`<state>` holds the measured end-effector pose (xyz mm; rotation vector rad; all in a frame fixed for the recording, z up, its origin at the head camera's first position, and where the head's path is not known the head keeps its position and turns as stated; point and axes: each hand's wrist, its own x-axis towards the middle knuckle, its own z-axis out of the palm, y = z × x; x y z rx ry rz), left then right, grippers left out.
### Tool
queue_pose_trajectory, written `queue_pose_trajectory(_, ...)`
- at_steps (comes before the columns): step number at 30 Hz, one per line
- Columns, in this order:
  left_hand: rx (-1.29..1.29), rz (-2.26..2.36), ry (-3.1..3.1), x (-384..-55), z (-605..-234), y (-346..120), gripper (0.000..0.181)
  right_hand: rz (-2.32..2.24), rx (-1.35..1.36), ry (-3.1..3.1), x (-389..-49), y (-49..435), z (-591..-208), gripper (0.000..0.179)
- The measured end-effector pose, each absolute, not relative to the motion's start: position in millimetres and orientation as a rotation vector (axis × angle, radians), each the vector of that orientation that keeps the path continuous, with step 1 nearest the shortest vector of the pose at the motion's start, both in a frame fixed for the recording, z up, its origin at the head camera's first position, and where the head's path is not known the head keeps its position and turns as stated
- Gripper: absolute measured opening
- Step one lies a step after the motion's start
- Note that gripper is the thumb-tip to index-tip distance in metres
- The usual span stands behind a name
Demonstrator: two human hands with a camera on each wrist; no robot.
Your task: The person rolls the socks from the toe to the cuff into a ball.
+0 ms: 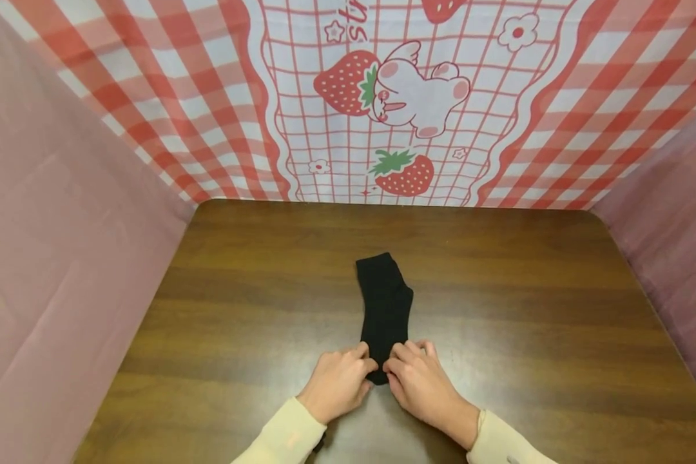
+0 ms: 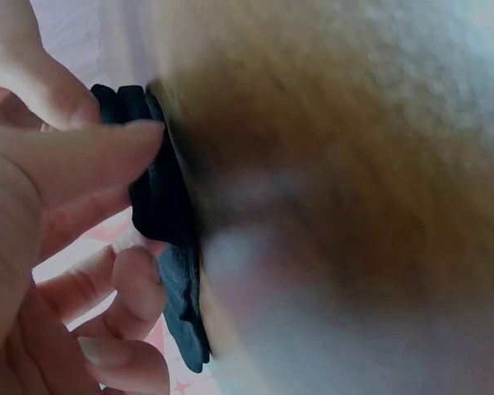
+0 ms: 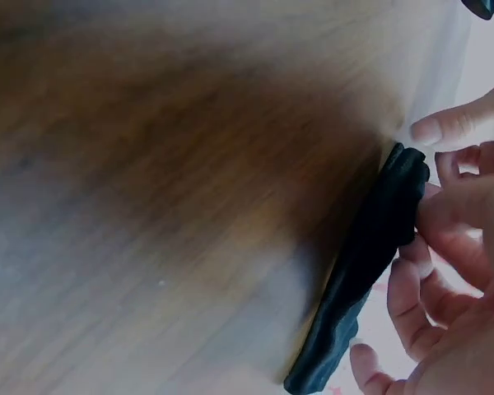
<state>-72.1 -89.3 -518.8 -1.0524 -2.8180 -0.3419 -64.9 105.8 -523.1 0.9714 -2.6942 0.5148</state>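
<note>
A black sock (image 1: pixel 385 299) lies lengthwise on the wooden table, its cuff pointing away and its toe end nearest me. At the left edge of the toe, my left hand (image 1: pixel 340 380) pinches the fabric between thumb and fingers. My right hand (image 1: pixel 422 385) grips the opposite edge with bent fingers. Seen from the left wrist, the sock (image 2: pixel 160 193) shows folded layers at the toe beneath the thumb. In the right wrist view the sock (image 3: pixel 358 276) lies low along the tabletop, fingertips against its near end. Parts of the fingertips are hidden.
The brown wooden table (image 1: pixel 238 290) spreads out around the sock. Behind its far edge hangs a red-and-white checked curtain (image 1: pixel 209 96) with strawberry prints. Pink cloth (image 1: pixel 64 225) borders the left side, and more pink cloth (image 1: pixel 673 212) the right.
</note>
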Motion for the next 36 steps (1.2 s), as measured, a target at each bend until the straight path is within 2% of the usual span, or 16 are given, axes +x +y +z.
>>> queue_pose_trajectory(6,-1.022,-0.305,-2.821,-72.2,-519.6,-86.2,0.004,0.472,1.069,-2.733,-62.0,109.9,-522.2,0.018)
queue_pose_trajectory(10,-1.031,-0.295,-2.804,-72.1,-518.7,-86.1,0.005,0.405,1.098,-2.715,-64.4,110.1,-524.0,0.02)
queue_pose_trajectory(19,-1.071,-0.3,-2.832,-73.8,-517.2,-85.0,0.01,0.38,1.129,-2.717,-72.4,111.5,-524.1,0.009)
queue_pose_trajectory(24,-1.041,-0.298,-2.827,-74.1,-519.3,-83.9,0.012,0.397,1.147,-2.773,-76.1,111.1,-520.3,0.009)
queue_pose_trajectory(36,-0.936,-0.369,-2.858,-76.1,-522.6,-79.3,0.011,0.512,1.11,-2.821,-79.9,111.1,-515.9,0.026)
